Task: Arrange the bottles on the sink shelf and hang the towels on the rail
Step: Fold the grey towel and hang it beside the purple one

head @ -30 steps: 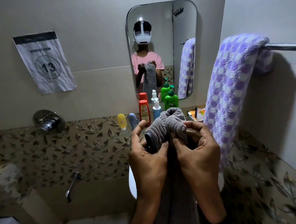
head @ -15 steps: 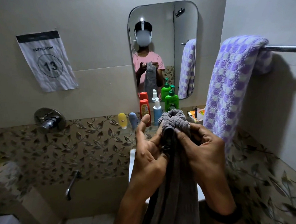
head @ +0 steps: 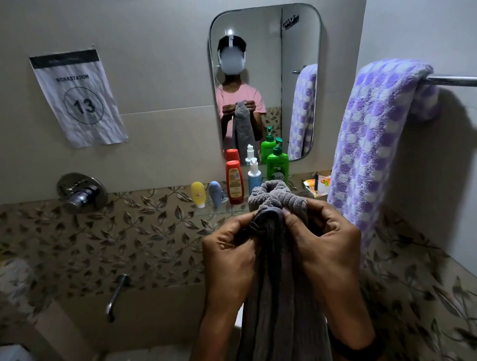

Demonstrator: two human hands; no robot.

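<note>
Thumb (head: 234, 225) now on towel (head: 278, 295) before shelf (head: 219, 210)

I see bare metal on the chrome wall rail (head: 460, 80) only at far right; the purple-and-white checked towel (head: 369, 144) drapes its left end, blocking my right side. Ahead, upright plastic bottles (head: 234, 182) crowd the glass shelf (head: 219, 209), just past the bunched grey ribbed towel (head: 277, 194).

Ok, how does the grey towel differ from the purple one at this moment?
The grey towel is plain and ribbed; the purple towel has a purple-and-white check. The grey towel is bunched at its top, gripped by the left hand and right hand; the purple towel is draped over the rail, with no hand on it. Both hang downward.
</note>
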